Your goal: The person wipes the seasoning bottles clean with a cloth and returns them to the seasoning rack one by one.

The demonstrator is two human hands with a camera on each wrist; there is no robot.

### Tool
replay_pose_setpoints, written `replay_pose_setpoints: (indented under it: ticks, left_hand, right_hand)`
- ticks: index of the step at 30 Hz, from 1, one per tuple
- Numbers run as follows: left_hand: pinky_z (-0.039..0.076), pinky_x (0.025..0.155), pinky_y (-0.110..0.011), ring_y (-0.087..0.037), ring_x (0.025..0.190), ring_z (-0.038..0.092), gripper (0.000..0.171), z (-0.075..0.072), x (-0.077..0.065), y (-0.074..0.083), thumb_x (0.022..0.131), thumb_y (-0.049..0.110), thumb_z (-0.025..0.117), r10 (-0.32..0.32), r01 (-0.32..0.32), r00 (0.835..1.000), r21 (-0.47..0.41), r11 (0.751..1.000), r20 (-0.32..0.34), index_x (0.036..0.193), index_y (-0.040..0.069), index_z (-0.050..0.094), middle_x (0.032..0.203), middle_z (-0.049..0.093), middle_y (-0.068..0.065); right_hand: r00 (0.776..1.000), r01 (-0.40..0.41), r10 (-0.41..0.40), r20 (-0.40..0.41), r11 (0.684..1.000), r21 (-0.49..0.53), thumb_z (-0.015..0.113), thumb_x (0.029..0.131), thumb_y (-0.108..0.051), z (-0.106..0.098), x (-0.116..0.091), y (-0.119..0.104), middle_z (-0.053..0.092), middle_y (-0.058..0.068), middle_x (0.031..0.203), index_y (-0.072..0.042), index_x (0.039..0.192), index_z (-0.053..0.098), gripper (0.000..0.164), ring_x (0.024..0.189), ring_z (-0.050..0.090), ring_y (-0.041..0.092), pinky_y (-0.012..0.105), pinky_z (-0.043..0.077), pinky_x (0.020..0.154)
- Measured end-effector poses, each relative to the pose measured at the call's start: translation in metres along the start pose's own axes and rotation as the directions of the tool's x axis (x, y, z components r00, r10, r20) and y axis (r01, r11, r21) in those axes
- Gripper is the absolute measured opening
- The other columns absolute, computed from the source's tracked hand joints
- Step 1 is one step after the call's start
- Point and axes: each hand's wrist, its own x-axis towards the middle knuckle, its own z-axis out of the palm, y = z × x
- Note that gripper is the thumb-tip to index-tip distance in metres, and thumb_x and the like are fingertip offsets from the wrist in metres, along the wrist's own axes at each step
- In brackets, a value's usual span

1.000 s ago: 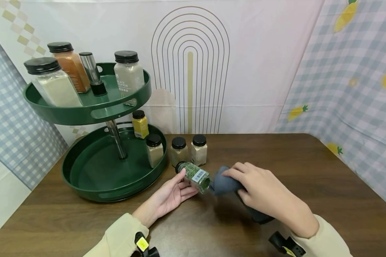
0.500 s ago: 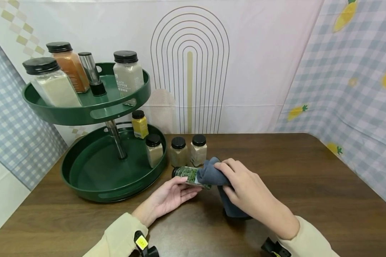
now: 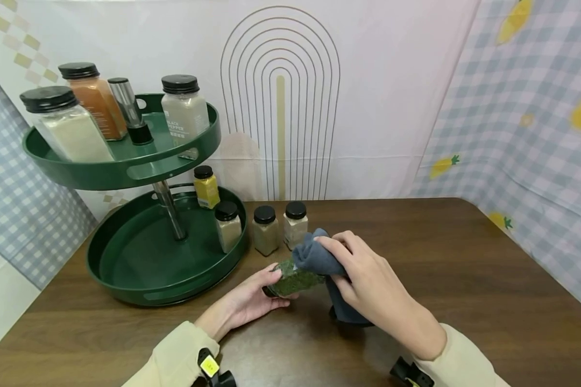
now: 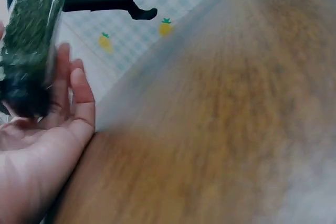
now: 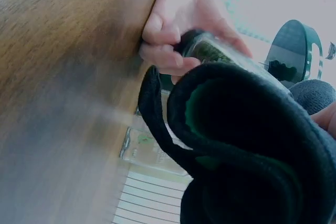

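Observation:
My left hand [image 3: 244, 302] holds a clear glass jar of green dried herbs [image 3: 290, 280] by its black-lidded end, thumb on top and fingers below. The jar lies tilted above the table, and in the left wrist view its herbs [image 4: 32, 22] show through the glass. From the right, my right hand [image 3: 368, 269] grips a bunched dark blue-grey cloth [image 3: 317, 255] and presses it against the jar's base end. Part of the cloth hangs down towards the table. Seen from the right wrist, the folded cloth [image 5: 247, 129] covers much of the jar.
A green two-tier round tray stand [image 3: 157, 290] is on the left, with large jars above and a yellow-labelled jar [image 3: 206, 188] and a small jar [image 3: 228, 228] below. Two small black-lidded jars, a tan one [image 3: 265, 231] and a paler one [image 3: 295, 224], stand behind my hands.
My right hand has moved left, bringing the cloth from beside the jar onto its base end. The left hand has turned the jar, so its barcode label no longer shows.

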Motion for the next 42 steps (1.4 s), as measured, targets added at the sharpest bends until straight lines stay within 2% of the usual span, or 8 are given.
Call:
replay_pose_setpoints:
  ticks: [4,9,14,19,23,30,37,42]
  left_hand:
    - [0.044,0.080,-0.030,-0.020,0.093,0.057,0.064,0.000,0.000,-0.001,0.089,0.038,0.060,0.012,-0.028,0.995,0.161,0.986,0.100,0.136,0.007,0.030,0.115,0.053,-0.007]
    - [0.046,0.081,-0.029,-0.017,0.091,0.060,0.061,-0.002,0.001,-0.003,0.090,0.043,0.056,0.007,-0.055,0.981,0.245,0.968,0.194,0.132,0.005,0.033,0.113,0.056,-0.007]
    - [0.048,0.083,-0.030,-0.017,0.093,0.058,0.076,0.000,0.001,-0.003,0.088,0.037,0.063,0.009,-0.067,0.981,0.294,0.954,0.195,0.142,0.002,0.024,0.118,0.049,-0.007]
    - [0.050,0.086,-0.033,-0.019,0.095,0.062,0.072,0.003,0.001,-0.004,0.084,0.026,0.069,-0.018,-0.055,0.983,0.386,0.921,0.183,0.141,0.006,0.030,0.112,0.061,-0.009]
    - [0.048,0.090,-0.035,-0.019,0.098,0.062,0.065,0.002,0.001,-0.003,0.087,0.020,0.064,-0.002,-0.064,0.981,0.334,0.940,0.195,0.141,0.008,0.031,0.107,0.064,-0.008]
    - [0.041,0.098,-0.035,-0.017,0.114,0.056,0.072,0.002,0.000,-0.005,0.087,0.015,0.064,0.045,-0.092,0.977,0.225,0.970,0.206,0.146,0.016,0.024,0.128,0.053,-0.012]
    - [0.036,0.104,-0.050,-0.023,0.130,0.038,0.076,0.005,0.002,-0.007,0.083,-0.007,0.061,0.130,-0.141,0.982,0.075,0.987,0.135,0.145,0.018,0.025,0.139,0.043,-0.013]
    - [0.044,0.098,-0.038,-0.020,0.118,0.047,0.071,0.009,0.004,-0.008,0.077,-0.014,0.062,0.127,-0.151,0.984,0.197,0.969,0.128,0.138,0.011,0.034,0.132,0.047,-0.008]
  right_hand:
    - [1.000,-0.008,0.008,-0.007,1.000,0.002,0.072,0.071,0.001,-0.002,0.001,0.001,0.056,0.004,0.103,-0.015,0.123,0.055,0.057,0.091,0.058,0.018,0.037,0.052,0.072]
    - [0.999,-0.034,0.034,0.016,0.999,-0.004,0.072,0.071,0.001,-0.003,0.000,-0.001,0.056,0.004,0.102,-0.017,0.123,0.056,0.057,0.090,0.058,0.018,0.037,0.052,0.071]
    - [0.998,-0.038,0.039,0.042,0.999,-0.018,0.073,0.072,-0.001,0.000,-0.002,-0.004,0.057,0.004,0.102,-0.018,0.123,0.058,0.056,0.088,0.058,0.018,0.035,0.053,0.067]
    - [0.997,-0.016,0.019,0.073,0.999,-0.034,0.074,0.072,-0.001,0.004,-0.002,-0.005,0.056,0.004,0.101,-0.020,0.122,0.059,0.055,0.084,0.058,0.017,0.032,0.052,0.064]
    - [0.994,-0.029,0.035,0.104,0.998,-0.058,0.073,0.072,0.000,0.003,-0.002,-0.004,0.056,0.005,0.103,-0.019,0.120,0.060,0.053,0.086,0.058,0.018,0.032,0.052,0.064]
    - [0.986,-0.052,0.075,0.150,0.987,-0.149,0.070,0.072,0.001,-0.011,0.001,-0.001,0.058,0.006,0.100,-0.019,0.112,0.066,0.045,0.089,0.059,0.021,0.035,0.053,0.061]
    - [0.971,-0.162,0.196,0.135,0.960,-0.229,0.067,0.069,0.005,-0.026,0.003,0.004,0.059,0.006,0.099,-0.020,0.111,0.066,0.049,0.088,0.057,0.025,0.039,0.050,0.055]
    - [0.992,-0.116,0.121,0.031,0.984,-0.132,0.070,0.069,0.004,-0.025,0.003,0.000,0.059,0.004,0.100,-0.019,0.116,0.062,0.053,0.089,0.058,0.023,0.040,0.051,0.058]
